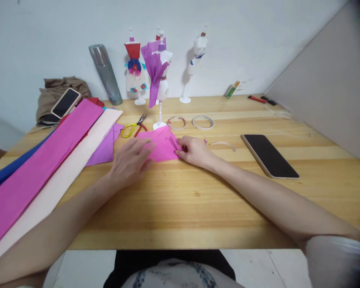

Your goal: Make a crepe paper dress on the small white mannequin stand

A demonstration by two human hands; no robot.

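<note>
Pink sheet point(163, 149) lies crosswise — right hand point(193, 150) pinches its right end; blurred left hand point(130, 161) overlaps the left, finger closure unclear.

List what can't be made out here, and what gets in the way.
All in the head view:
- Left hand: fingers blurred, so exact contact is unclear.
- Pink sheet: left part hidden by that hand.
- Rear dress form: mostly hidden behind the purple-draped one.
- Magenta strip: near end cut off by the left edge.
- Green tube: label too small to read.
</note>
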